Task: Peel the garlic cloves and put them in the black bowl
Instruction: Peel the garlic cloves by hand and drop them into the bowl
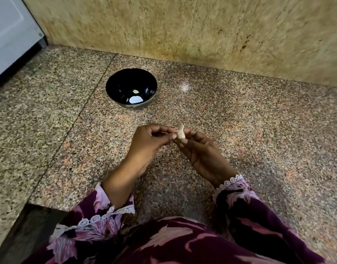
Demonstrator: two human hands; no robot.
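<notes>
Nearest the camera, the left hand (152, 143) and right hand (200, 151) together pinch one garlic clove (180, 135) above the middle of the worktop (259, 130), its skin seemingly partly on. Toward the back edge, the black bowl (114, 92) holds perhaps one pale clove, so peeling looks barely started.

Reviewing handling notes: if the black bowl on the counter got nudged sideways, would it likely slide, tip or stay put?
The black bowl looks wide and low, so tipping seems unlikely. It stands on polished stone counter, so it would probably slide rather than grip. It holds only a few small pale bits, so it is likely light and easy to shift.
</notes>
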